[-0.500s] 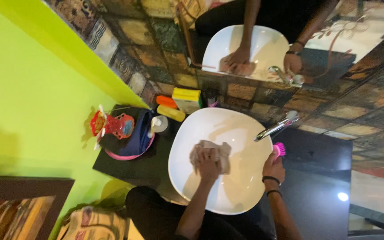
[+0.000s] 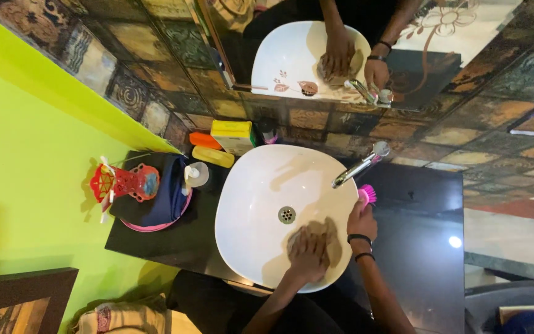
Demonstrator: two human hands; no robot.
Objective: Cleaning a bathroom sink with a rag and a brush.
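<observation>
White basin: your left hand presses flat on a brown cloth against the near inner wall, the drain up and to its left. Just right of it, your right hand grips a pink brush at the rim, bristles pointing away, below the tap.

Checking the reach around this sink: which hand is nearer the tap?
Right. The right hand rests on the basin rim just below the tap, holding a pink brush. The left hand presses a cloth inside the basin, farther away.
</observation>
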